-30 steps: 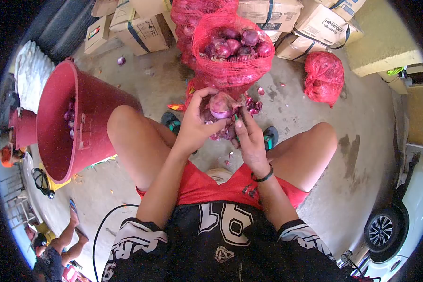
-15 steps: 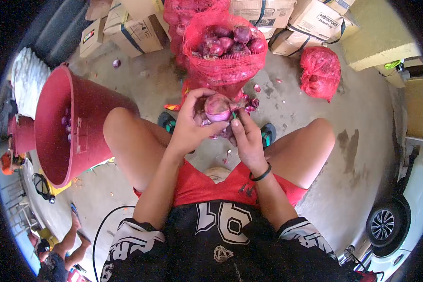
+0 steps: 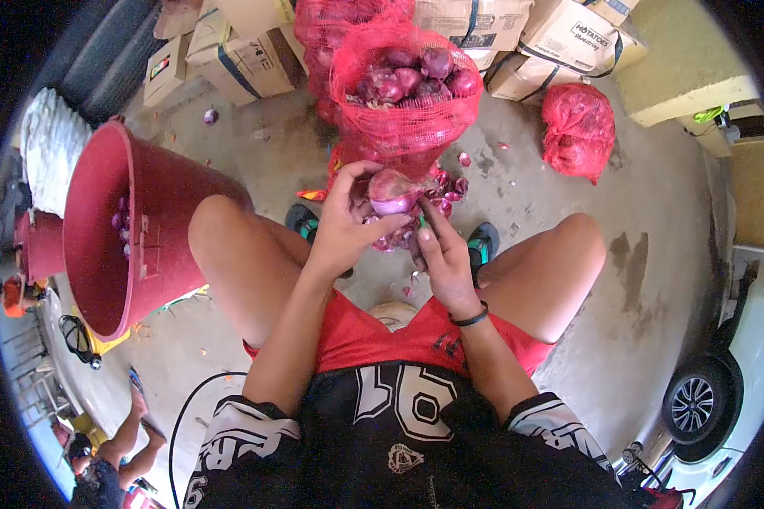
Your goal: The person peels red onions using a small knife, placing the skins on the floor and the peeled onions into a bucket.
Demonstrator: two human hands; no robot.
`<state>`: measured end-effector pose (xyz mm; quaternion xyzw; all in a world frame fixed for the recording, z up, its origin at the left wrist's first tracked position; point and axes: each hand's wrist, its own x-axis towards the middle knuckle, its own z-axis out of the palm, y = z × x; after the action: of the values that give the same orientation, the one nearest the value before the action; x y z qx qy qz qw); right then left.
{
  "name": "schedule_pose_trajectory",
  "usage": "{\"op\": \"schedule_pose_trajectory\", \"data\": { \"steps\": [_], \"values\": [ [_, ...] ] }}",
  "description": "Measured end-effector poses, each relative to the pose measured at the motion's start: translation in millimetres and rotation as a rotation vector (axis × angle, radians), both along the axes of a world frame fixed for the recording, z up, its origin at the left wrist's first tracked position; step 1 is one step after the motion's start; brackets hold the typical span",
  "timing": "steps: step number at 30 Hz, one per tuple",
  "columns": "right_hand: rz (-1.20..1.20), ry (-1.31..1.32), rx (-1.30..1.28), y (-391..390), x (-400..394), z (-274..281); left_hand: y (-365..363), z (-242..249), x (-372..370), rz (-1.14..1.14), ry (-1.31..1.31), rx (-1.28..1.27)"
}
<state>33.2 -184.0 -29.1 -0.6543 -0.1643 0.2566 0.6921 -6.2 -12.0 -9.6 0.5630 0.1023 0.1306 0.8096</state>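
My left hand [image 3: 345, 222] is wrapped around a red onion [image 3: 392, 193], its thumb along the near side. Part of the onion is bare, shiny purple; dry brownish skin still covers the top and the neck, which points right. Just to the right, my right hand [image 3: 441, 254] is closed on a small green-handled knife [image 3: 423, 220]; only a bit of green shows and the blade is hard to make out. Below both hands lies a heap of loose onion skins [image 3: 450, 188] on the floor between my feet.
An open red mesh sack [image 3: 407, 119] of onions stands ahead, another behind it. At left is a big red tub [image 3: 170, 182] with onions inside. A tied red bag [image 3: 579, 131], cardboard boxes [image 3: 246, 64] and a parked car [image 3: 743, 382] surround me. Another person [image 3: 115, 458] is lower left.
My right hand has dropped slightly away from the onion's neck. The onion has turned a little in my left hand, and more of the skin heap shows.
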Motion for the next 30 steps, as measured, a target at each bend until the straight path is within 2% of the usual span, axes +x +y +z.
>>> {"op": "schedule_pose_trajectory", "data": {
  "steps": [6, 9, 12, 14, 16, 18, 24, 27, 28, 30],
  "values": [
    [-0.002, -0.089, -0.109, 2.2, 14.5, 7.9, -5.6, 2.0, 0.5, -0.013, -0.002, 0.095],
    [0.054, 0.057, -0.153, -3.4, 16.0, 4.7, -5.0, -0.8, 0.9, -0.028, -0.023, 0.085],
    [-0.011, -0.025, -0.082, 0.4, 11.1, 7.6, -2.3, 2.0, 1.6, -0.043, -0.046, 0.072],
    [-0.073, -0.234, -0.067, 1.4, 15.4, -19.9, -1.1, 1.1, 0.2, -0.046, -0.049, 0.085],
    [-0.073, -0.243, -0.138, 0.9, 18.4, -21.0, 2.4, -1.2, 1.0, -0.043, -0.044, 0.124],
    [-0.001, -0.045, -0.299, -6.7, 17.4, -13.9, 3.2, 2.2, 2.1, -0.055, -0.064, 0.030],
    [-0.062, 0.159, -0.100, -7.9, 16.5, 4.2, 6.4, -1.7, -1.7, -0.008, -0.030, -0.263],
    [-0.080, -0.090, -0.096, -9.3, 15.7, 11.4, 7.6, -3.4, -3.4, 0.028, 0.026, -0.368],
    [-0.057, -0.080, -0.147, -12.2, 17.2, 17.6, 7.5, -3.5, -3.1, 0.037, 0.041, -0.390],
    [0.002, -0.345, -0.221, -12.9, 20.4, 32.4, 8.2, -5.1, -1.9, 0.021, 0.031, -0.383]
  ]
}}
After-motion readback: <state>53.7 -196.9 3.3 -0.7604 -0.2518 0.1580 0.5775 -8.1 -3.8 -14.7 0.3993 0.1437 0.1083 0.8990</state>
